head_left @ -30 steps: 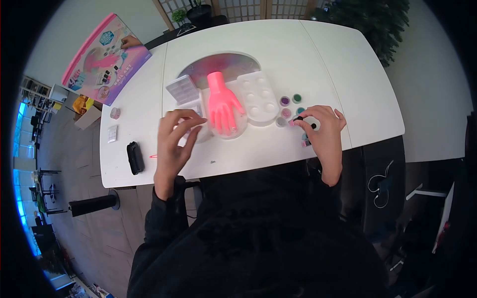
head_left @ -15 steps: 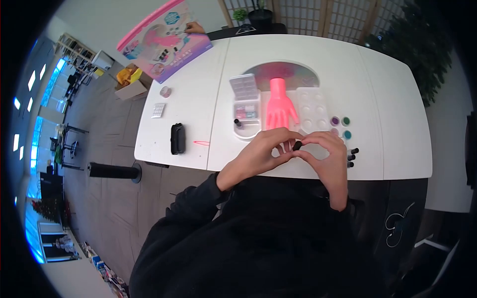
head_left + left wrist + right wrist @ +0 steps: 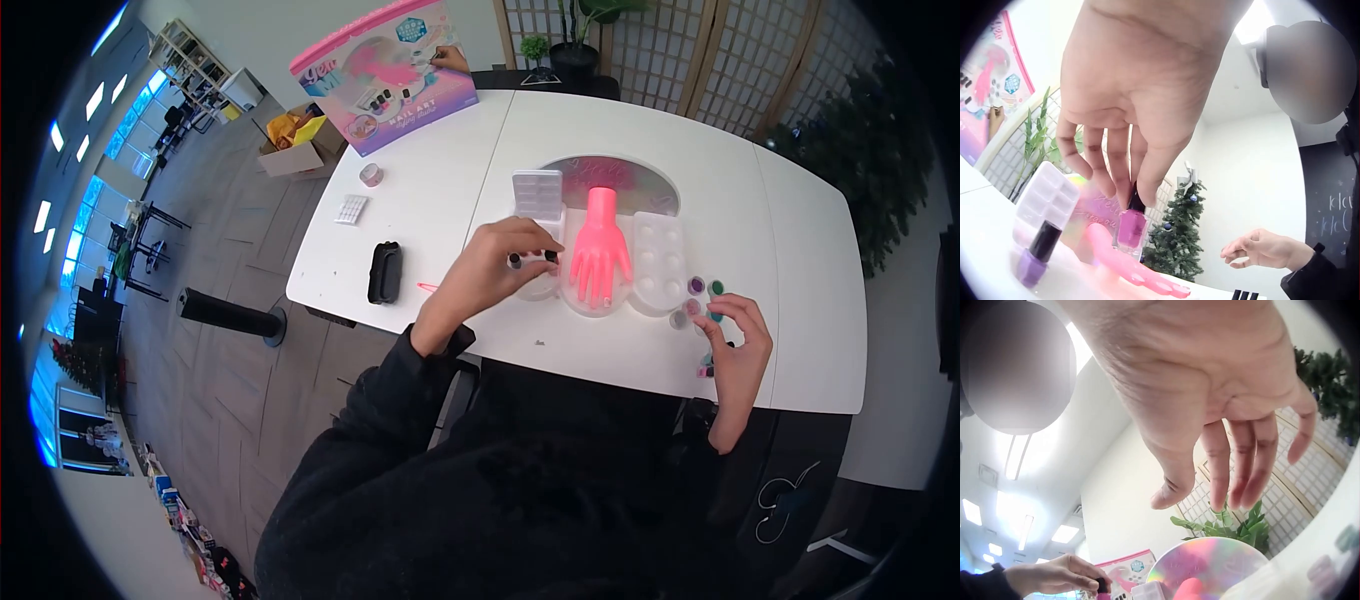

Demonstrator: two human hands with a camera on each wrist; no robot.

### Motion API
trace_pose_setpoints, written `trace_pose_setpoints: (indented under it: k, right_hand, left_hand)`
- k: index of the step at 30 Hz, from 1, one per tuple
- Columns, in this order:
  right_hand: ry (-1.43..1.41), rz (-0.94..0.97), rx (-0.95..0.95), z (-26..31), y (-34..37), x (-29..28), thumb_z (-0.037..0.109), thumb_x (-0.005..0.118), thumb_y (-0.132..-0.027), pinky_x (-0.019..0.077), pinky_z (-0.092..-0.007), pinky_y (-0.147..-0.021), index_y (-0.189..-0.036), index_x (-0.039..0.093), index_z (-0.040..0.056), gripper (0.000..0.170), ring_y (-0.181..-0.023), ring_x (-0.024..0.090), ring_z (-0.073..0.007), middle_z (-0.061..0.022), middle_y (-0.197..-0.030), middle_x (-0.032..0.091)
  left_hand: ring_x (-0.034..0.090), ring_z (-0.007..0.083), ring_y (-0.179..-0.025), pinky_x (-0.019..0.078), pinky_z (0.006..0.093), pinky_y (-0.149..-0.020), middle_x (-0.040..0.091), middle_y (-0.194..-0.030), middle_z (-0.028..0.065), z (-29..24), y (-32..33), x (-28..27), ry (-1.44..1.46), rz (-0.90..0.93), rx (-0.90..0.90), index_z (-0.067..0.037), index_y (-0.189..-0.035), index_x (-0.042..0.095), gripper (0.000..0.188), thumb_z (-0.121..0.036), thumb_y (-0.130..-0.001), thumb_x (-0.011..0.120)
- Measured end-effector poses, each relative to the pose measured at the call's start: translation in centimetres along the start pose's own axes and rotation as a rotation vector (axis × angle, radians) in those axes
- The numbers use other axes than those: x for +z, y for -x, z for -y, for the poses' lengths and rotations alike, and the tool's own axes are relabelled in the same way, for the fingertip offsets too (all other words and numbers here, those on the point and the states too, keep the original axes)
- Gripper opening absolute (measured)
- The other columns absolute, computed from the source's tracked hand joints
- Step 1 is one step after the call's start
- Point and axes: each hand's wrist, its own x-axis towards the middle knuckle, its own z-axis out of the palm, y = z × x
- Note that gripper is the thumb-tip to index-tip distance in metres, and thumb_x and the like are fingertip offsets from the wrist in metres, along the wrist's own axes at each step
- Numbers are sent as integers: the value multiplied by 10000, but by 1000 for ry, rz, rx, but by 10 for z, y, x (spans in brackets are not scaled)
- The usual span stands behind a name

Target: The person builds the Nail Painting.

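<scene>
My left hand (image 3: 490, 265) pinches the black cap of a magenta nail polish bottle (image 3: 1130, 229) between thumb and fingers, over the left part of the white tray. A purple nail polish bottle (image 3: 1035, 259) with a black cap stands in that part, just beside it. The pink model hand (image 3: 600, 245) lies in the middle of the tray, palm end toward the mirror. My right hand (image 3: 745, 350) hovers at the right with loosely curved fingers and nothing between them. It is near the small glitter pots (image 3: 696, 285) and several black-capped bottles (image 3: 708, 371), which it partly hides.
A half-round mirror (image 3: 650, 190) rises behind the tray, with a raised compartment lid (image 3: 538, 193) at left and a round-welled palette (image 3: 660, 265) at right. Leftward are a black case (image 3: 385, 273), a white sheet (image 3: 351, 209), a small jar (image 3: 371, 175) and the nail art box (image 3: 400, 90).
The right hand brought a nail polish bottle from the right to the middle, where the hands met. Now the left hand has the bottle over the tray's left part; the right hand is back by the pots.
</scene>
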Motion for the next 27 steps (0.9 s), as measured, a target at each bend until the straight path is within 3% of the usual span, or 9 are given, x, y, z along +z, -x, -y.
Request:
trace_pose_setpoints:
  k: [12,14,17,19,20,22,27]
  right_hand:
    - [127,-70,0,-21,4,-14,78,915,-803,542,-367,-950,-996,795,5,239,-1072,708,-246,-78,-1195,727]
    - [86,-80,121,-24,3,-17,88,906,-816,535,-364,-959,-995,803,19,217,-1065,701,-247,-80,-1211,721]
    - [117,-142,151,-28,3,-28,97,875,-878,538,-364,-877,-1000,802,21,161,-978,698,-224,-83,-1134,708]
    - [211,-193,237,-30,6,-36,98,843,-918,530,-366,-795,-1016,793,46,121,-897,680,-205,-78,-1026,662]
    - [282,-210,270,-34,9,-39,107,845,-917,535,-370,-783,-1024,791,54,131,-889,686,-207,-76,-1014,655]
    - [350,-236,311,-42,17,-40,116,846,-915,540,-373,-771,-1032,789,62,140,-881,692,-208,-74,-1003,649]
    - [366,12,399,-46,25,-44,178,870,-883,564,-383,-732,-1055,798,90,207,-850,727,-217,-85,-1013,667]
  left_hand:
    - [689,278,-895,556,395,-828,795,-960,61,37,3,8,-154,38,-95,-55,-1008,825,218,-39,-792,850]
    - [682,270,-907,535,405,-817,784,-951,31,41,5,13,-258,58,-20,-78,-974,813,201,-79,-780,866]
    - [651,242,-978,440,419,-852,757,-999,-19,45,11,20,-337,92,-49,-112,-970,787,201,-110,-784,864]
    - [646,258,-949,461,405,-844,753,-1011,18,38,11,22,-424,78,-29,-87,-974,770,227,-75,-769,867]
    - [629,252,-996,412,405,-890,724,-1029,3,37,13,24,-393,114,-94,-105,-985,749,239,-85,-775,861]
    - [623,245,-1005,405,413,-893,707,-1019,-9,35,14,27,-422,119,-89,-120,-984,745,233,-83,-780,853]
    - [611,242,-1050,389,431,-922,673,-1060,-7,41,15,28,-436,118,-84,-147,-1077,741,318,-93,-788,865]
